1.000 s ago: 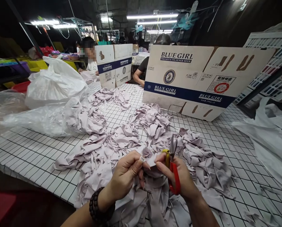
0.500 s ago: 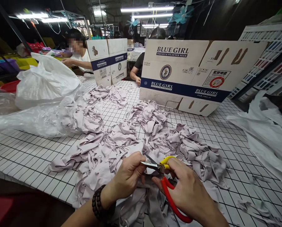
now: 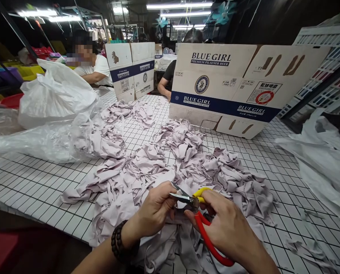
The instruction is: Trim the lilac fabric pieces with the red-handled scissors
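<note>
At the near edge of the bench (image 3: 30, 182), the right hand (image 3: 229, 232) grips a pair of scissors (image 3: 200, 220) by their red and yellow handles, the short blades parted and pointing left toward the left hand (image 3: 155, 211). The left hand, with a dark bead bracelet (image 3: 118, 243) at its wrist, pinches a piece of pale lilac fabric (image 3: 184, 203) just beside the blade tips. Both hands hover over a heap of lilac fabric pieces (image 3: 147, 167) that spreads across the white gridded bench. On the far right stands a cardboard box (image 3: 232, 87) printed BLUE GIRL, and on the left lies a white plastic bag (image 3: 56, 95). Two other people sit on the far side.
</note>
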`<state>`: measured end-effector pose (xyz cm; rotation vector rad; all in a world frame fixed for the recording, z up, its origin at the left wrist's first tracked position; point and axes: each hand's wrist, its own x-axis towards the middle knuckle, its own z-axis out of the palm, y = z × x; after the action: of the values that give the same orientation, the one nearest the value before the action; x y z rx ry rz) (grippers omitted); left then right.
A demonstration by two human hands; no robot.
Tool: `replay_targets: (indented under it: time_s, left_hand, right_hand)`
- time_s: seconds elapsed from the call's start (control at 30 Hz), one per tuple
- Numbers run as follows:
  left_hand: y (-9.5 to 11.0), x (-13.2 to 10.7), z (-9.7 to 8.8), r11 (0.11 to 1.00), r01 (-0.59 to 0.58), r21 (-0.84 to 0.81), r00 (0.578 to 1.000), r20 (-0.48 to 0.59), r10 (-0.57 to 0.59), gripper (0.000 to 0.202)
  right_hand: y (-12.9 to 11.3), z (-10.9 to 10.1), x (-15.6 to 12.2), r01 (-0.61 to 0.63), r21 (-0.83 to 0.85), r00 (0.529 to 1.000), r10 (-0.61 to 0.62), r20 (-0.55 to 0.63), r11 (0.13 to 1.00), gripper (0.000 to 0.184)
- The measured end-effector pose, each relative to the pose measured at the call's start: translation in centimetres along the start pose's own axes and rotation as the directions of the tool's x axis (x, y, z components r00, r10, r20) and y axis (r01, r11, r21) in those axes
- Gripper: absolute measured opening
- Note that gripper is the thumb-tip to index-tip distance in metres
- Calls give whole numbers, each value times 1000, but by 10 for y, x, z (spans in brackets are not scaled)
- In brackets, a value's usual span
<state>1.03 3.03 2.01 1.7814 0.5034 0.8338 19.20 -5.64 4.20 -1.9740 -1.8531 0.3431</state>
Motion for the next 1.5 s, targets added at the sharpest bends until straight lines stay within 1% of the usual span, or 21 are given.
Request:
replay_targets:
  time_s: [0.1, 0.33, 0.5, 0.6, 0.73, 0.9, 0.97, 1.0, 1.07, 1.1, 1.17, 1.2, 1.23, 1.27, 1.3, 1.33, 1.37, 1.4, 1.43, 1.47, 1.5]
  left_hand:
    - [0, 0, 0, 1000, 6, -12, 1000, 3, -6, 32]
    - [0, 2, 3, 987, 59, -147, 998, 14, -57, 31]
    - [0, 1, 2, 981, 94, -169, 996, 25, -91, 33]
    - [0, 1, 1, 979, 96, -178, 995, 23, -94, 33]
    - [0, 1, 2, 966, 99, -238, 995, 34, -94, 32]
    - [-5, -1, 2, 947, 143, -287, 990, 44, -136, 33]
    - [-5, -1, 2, 942, 166, -292, 986, 49, -158, 34]
    - [-4, -2, 2, 940, 179, -291, 984, 50, -172, 34]
    - [-3, -2, 2, 937, 198, -288, 980, 44, -194, 35]
    - [-2, -1, 2, 936, 202, -288, 979, 39, -199, 36]
    - [-2, -1, 2, 931, 208, -300, 977, 30, -209, 36]
    - [-3, 0, 2, 924, 217, -314, 975, 30, -218, 37]
    - [-4, 0, 2, 916, 229, -328, 972, 32, -231, 37]
    - [-6, 1, 1, 909, 241, -340, 969, 30, -245, 37]
    - [-7, 1, 1, 906, 247, -345, 966, 19, -257, 38]
    - [-7, 0, 0, 908, 247, -339, 965, -4, -264, 37]
    - [-7, 0, -1, 915, 243, -321, 963, -32, -267, 35]
    - [-6, -1, -2, 923, 240, -302, 962, -55, -268, 30]
    - [-4, -3, -3, 925, 245, -290, 960, -59, -272, 27]
    - [-2, -4, -4, 923, 258, -286, 960, -34, -279, 34]
    - [2, -6, -5, 916, 282, -286, 958, 25, -287, 45]
  right_hand:
    - [0, 0, 0, 6, -21, 1000, -7, -11, 1000, 41]
    - [0, 2, -1, 15, -35, 998, -17, -57, 999, 36]
    - [-1, 3, 0, 27, -49, 995, -32, -91, 998, 34]
    - [0, 3, 1, 47, -65, 993, -54, -105, 997, 35]
    - [0, 4, 2, 65, -69, 990, -73, -119, 995, 36]
    - [-2, 5, 2, 71, -52, 987, -77, -138, 996, 38]
    - [0, 3, 3, 60, -20, 990, -62, -124, 998, 39]
    - [3, 1, 4, 47, 15, 994, -45, -99, 999, 41]
    - [12, -2, 7, -32, 151, 999, 33, -8, 988, 43]
    - [17, -2, 8, -97, 238, 995, 88, 49, 966, 41]
    - [28, 2, 12, -229, 394, 971, 181, 155, 890, 29]
    - [33, 8, 14, -274, 449, 959, 209, 190, 850, 32]
    - [36, 15, 16, -301, 486, 952, 224, 211, 820, 41]
    - [37, 25, 18, -309, 513, 949, 227, 217, 801, 46]
    - [37, 34, 20, -310, 543, 950, 226, 217, 781, 43]
    - [35, 42, 22, -310, 586, 950, 226, 215, 748, 36]
    - [32, 48, 24, -310, 649, 951, 229, 209, 695, 28]
    - [27, 49, 25, -308, 726, 951, 227, 211, 615, 25]
    - [21, 47, 26, -305, 803, 951, 208, 229, 512, 25]
    - [13, 40, 27, -305, 865, 951, 166, 260, 397, 28]
    - [6, 31, 27, -308, 907, 951, 105, 290, 288, 30]
